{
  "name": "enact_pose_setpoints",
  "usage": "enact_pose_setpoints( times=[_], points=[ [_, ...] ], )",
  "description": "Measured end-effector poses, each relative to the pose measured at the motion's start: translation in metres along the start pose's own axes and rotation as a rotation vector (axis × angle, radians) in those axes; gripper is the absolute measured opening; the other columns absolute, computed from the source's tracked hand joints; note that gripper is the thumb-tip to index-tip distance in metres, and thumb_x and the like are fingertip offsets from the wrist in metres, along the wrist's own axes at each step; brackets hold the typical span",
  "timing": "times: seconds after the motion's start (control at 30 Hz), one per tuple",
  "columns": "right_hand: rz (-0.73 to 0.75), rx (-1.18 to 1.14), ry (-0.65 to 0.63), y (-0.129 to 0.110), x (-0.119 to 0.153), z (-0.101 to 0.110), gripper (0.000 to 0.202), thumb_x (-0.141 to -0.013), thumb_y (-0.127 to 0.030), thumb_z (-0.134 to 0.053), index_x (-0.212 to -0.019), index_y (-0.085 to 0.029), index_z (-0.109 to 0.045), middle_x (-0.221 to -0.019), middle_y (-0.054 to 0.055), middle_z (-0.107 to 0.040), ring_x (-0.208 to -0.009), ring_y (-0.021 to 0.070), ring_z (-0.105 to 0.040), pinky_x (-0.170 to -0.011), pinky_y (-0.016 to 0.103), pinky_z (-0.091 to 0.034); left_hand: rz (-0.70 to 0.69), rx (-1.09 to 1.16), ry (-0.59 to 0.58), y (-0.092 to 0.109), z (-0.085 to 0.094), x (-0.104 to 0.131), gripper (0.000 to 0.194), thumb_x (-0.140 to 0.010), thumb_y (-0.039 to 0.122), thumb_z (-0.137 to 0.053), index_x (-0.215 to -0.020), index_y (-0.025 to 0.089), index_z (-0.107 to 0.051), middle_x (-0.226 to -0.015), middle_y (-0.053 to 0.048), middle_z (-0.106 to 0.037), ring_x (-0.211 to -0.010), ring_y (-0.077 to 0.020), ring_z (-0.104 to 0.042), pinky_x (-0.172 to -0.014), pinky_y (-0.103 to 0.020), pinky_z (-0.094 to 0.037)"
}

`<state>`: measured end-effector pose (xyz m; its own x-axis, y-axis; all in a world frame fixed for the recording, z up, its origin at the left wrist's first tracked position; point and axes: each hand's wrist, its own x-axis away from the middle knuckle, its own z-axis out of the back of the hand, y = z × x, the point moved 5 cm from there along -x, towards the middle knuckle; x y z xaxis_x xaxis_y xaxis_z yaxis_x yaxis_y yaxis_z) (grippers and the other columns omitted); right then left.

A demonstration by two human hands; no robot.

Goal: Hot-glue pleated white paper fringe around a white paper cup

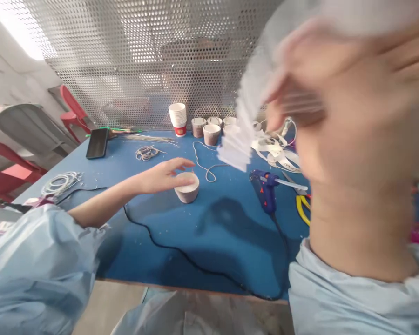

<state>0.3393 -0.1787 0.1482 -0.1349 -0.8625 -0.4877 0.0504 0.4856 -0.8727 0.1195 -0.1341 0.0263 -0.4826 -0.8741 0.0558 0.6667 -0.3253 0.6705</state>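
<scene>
Right hand (356, 111) clenches blurred sheer white strip (246, 118) in head view, long axis slanting, ribbed end down-left; left hand (164, 177) loose, thumb over cup (187, 193), which stands upright on worktop (212, 242), wide end up, axis vertical.

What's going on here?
Someone is working with bare hands at a blue table. The left hand is at a cup, thumb over its top. The right hand, raised near the camera, holds white material too blurred to name. A glue gun lies nearby; similar cups stand behind.
</scene>
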Motion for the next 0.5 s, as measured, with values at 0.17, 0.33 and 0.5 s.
enact_pose_setpoints(
  times=[0.17, 0.33, 0.5],
  points=[
    [-0.033, -0.183, -0.247, 0.043, 0.01, -0.062, 0.021, -0.082, -0.026, -0.062, -0.063, -0.018, -0.057, -0.063, -0.003, -0.061, -0.049, 0.0061, -0.053, -0.048, 0.02, -0.041, -0.086, -0.005, 0.181, -0.023, -0.031, 0.015, 0.071, -0.071, 0.041, -0.069, -0.134, 0.02, -0.044, -0.137, -0.012, -0.051, -0.12, -0.0285, -0.053, -0.1, -0.042, -0.044],
    [-0.49, -0.343, -0.129, 0.119, 0.027, -0.068, 0.015, -0.069, -0.025, -0.071, -0.065, -0.016, -0.059, -0.056, -0.004, -0.056, -0.047, 0.0057, -0.049, -0.046, 0.019, -0.038, -0.057, 0.098, 0.321, -0.042, -0.027, 0.017, 0.062, -0.072, 0.032, -0.065, -0.129, 0.017, -0.046, -0.125, -0.01, -0.06, -0.112, -0.0264, -0.058, -0.098, -0.041, -0.046],
    [-0.609, -0.355, -0.051, 0.16, 0.052, -0.052, 0.025, -0.062, -0.034, -0.077, -0.068, -0.017, -0.06, -0.053, -0.007, -0.051, -0.045, 0.0046, -0.044, -0.046, 0.02, -0.036, -0.001, -0.051, 0.484, -0.066, -0.003, 0.021, 0.065, -0.072, 0.032, -0.066, -0.131, 0.018, -0.044, -0.136, -0.013, -0.053, -0.123, -0.0298, -0.051, -0.104, -0.046, -0.04]
  ],
)
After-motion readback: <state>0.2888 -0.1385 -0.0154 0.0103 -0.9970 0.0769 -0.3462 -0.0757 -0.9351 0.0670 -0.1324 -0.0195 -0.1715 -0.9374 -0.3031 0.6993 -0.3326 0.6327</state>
